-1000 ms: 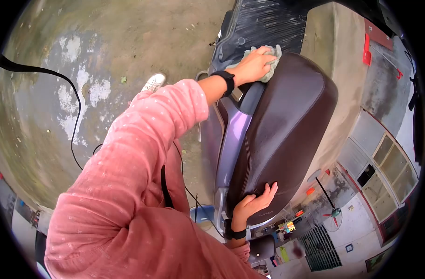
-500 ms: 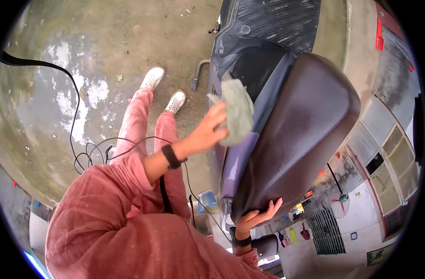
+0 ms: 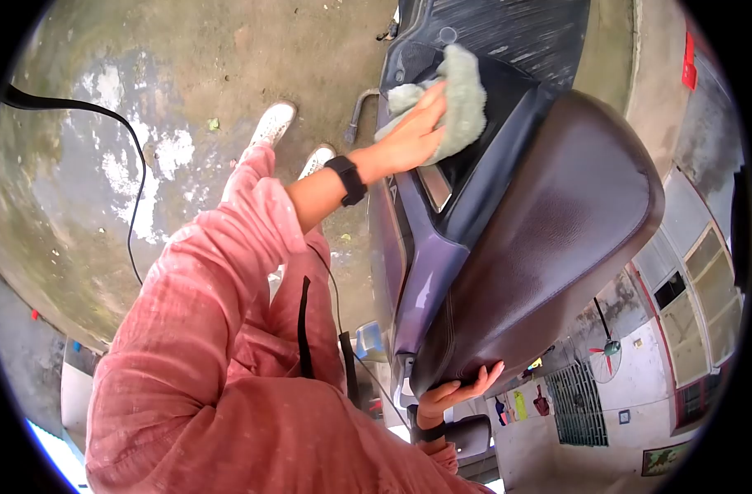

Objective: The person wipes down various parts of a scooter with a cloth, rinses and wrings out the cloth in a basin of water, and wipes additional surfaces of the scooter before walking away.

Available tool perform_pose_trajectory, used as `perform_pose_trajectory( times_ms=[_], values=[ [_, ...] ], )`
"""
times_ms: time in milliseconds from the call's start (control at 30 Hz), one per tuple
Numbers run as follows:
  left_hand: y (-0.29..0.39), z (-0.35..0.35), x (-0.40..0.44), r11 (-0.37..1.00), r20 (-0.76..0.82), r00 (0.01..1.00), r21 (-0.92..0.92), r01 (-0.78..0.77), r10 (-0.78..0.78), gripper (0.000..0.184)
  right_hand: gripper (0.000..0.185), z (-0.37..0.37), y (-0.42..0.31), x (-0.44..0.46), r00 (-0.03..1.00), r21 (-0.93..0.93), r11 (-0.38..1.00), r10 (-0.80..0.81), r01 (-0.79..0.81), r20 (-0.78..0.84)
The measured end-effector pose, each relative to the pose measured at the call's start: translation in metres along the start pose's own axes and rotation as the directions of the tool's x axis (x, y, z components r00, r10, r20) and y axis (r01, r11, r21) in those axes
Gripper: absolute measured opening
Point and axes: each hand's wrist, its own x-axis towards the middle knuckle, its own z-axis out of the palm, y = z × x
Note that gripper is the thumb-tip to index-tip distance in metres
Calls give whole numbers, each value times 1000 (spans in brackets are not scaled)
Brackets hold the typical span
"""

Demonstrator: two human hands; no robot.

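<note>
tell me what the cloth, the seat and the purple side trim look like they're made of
Cloth: soft, pale grey-green fabric, perhaps microfibre or terry, judging by its fuzzy surface.
Seat: smooth dark brown cover with a soft sheen and a seam line; probably synthetic leather, though real leather is possible.
Purple side trim: hard-looking and glossy, with bright reflections; likely painted plastic, possibly metal.

Left arm [image 3: 219,259] reaching forward, bent at elbow; left hand [image 3: 417,138] curled in a grip. Right hand [image 3: 462,393] flat, fingers extended, thumb apart; right forearm [image 3: 444,458] mostly hidden.
</note>
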Motion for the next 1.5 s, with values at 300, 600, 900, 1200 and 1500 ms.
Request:
perform_pose_trajectory(
  times_ms=[300,600,900,1200,1500],
  values=[
    [-33,-9,-33,987,-192,973,-120,104,-125,38,41,4,-1,6,999,3,1000,-18,18,-41],
    [154,-3,-124,997,-100,994,-61,46,-52,32,44,4,5,6,999,51,999,-12,14,-38],
    [71,1,-51,976,-319,947,-214,-49,-22,27,46,10,-1,13,992,91,994,-57,67,-108],
    [-19,-18,-53,962,-205,941,-5,274,-269,33,47,12,-5,19,991,109,991,-69,82,-115],
    [182,87,-243,980,-207,961,-110,164,-184,38,50,11,-3,21,986,64,991,-111,120,-123]
  ],
)
